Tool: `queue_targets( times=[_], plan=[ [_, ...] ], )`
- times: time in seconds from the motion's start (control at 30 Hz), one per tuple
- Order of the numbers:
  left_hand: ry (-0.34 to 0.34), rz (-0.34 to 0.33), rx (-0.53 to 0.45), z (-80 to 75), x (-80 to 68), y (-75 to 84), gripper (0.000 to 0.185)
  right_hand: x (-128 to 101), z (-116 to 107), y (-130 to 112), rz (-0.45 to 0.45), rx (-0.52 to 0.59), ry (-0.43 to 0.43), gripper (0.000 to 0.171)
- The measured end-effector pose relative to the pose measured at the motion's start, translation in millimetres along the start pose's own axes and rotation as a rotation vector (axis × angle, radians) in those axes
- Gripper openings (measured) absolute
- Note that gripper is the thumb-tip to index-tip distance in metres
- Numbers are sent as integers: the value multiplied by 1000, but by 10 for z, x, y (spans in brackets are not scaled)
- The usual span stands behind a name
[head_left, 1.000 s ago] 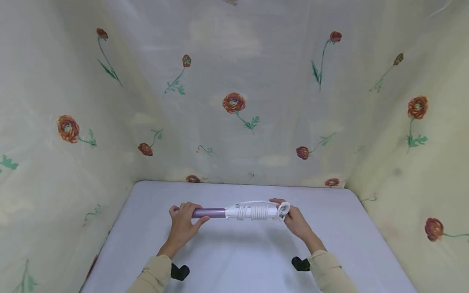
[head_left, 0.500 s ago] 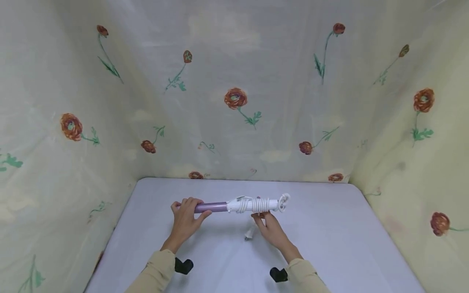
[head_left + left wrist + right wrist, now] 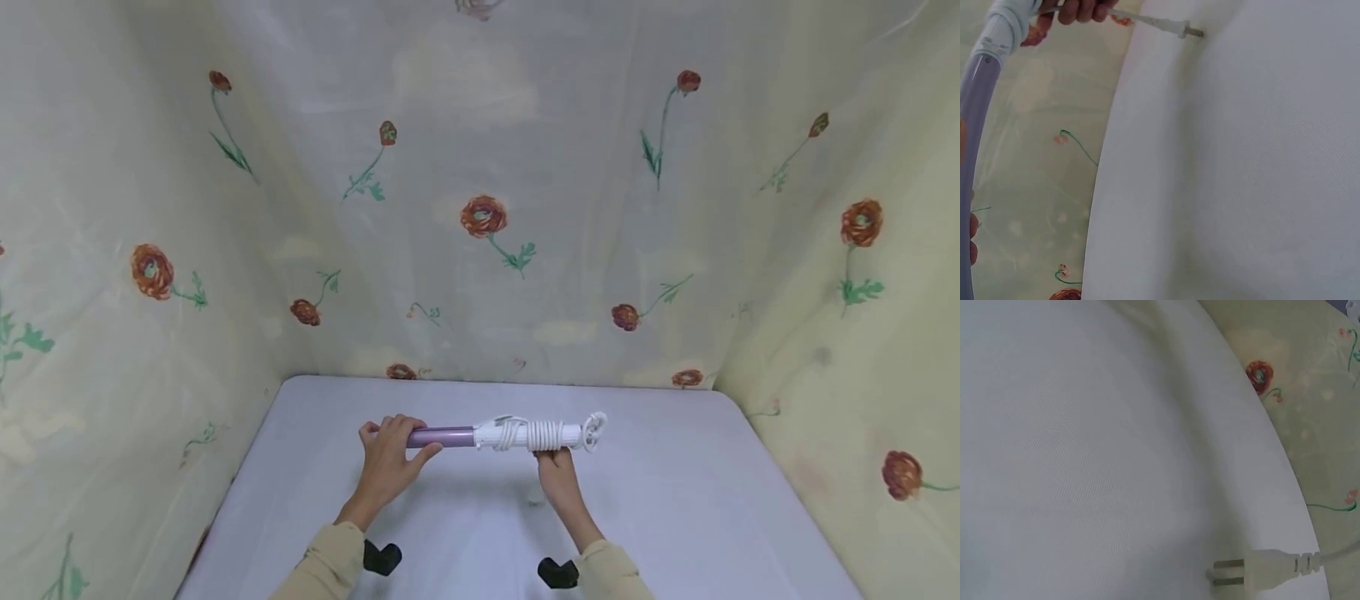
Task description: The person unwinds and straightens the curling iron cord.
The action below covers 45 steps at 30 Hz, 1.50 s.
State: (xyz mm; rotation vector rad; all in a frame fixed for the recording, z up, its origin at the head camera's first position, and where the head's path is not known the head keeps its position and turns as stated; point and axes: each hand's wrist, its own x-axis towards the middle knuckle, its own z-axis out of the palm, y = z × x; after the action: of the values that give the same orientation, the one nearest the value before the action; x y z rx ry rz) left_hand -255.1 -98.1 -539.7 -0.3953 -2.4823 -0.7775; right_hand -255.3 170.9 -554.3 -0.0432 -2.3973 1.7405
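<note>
A long rod-shaped appliance, like a hair iron, lies level above the table, with a purple barrel (image 3: 453, 437) and a white handle (image 3: 491, 435). My left hand (image 3: 390, 467) grips the purple end, thumb on the near side. White power cord (image 3: 545, 434) is wound tightly round the handle, and a small bundle of loops (image 3: 593, 432) sits at its right tip. Just under the windings, my right hand (image 3: 558, 483) has curled fingers pinching the cord's free end. From those fingers (image 3: 1085, 11) the two-pin plug (image 3: 1169, 25) sticks out; the right wrist view shows this plug (image 3: 1269, 570) close up.
A white-topped table (image 3: 675, 483) with rounded far corners spreads below. Flower-printed sheeting (image 3: 555, 275) encloses it at the back and both sides. Dark pieces (image 3: 382, 558) show by both wrists, next to the beige sleeves (image 3: 330, 554).
My right hand has left the handle's right tip, moved left and settled beneath the wound cord with the free end. The plug, hanging beside it half a second ago, has shifted. Left hand keeps its grip.
</note>
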Motion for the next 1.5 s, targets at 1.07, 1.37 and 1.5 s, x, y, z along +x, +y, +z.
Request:
queue_targets(
  times=[1.07,1.37,1.5],
  plan=[
    [25,24,47,-2,100,49,43,-453,348,-239,-143,248,-486,44],
    [42,3,75,-31,115,29,44,-571,418,-452,32,434,-251,25],
    [41,-8,85,-59,104,2,44,-585,351,-476,-52,319,-133,20]
  ],
)
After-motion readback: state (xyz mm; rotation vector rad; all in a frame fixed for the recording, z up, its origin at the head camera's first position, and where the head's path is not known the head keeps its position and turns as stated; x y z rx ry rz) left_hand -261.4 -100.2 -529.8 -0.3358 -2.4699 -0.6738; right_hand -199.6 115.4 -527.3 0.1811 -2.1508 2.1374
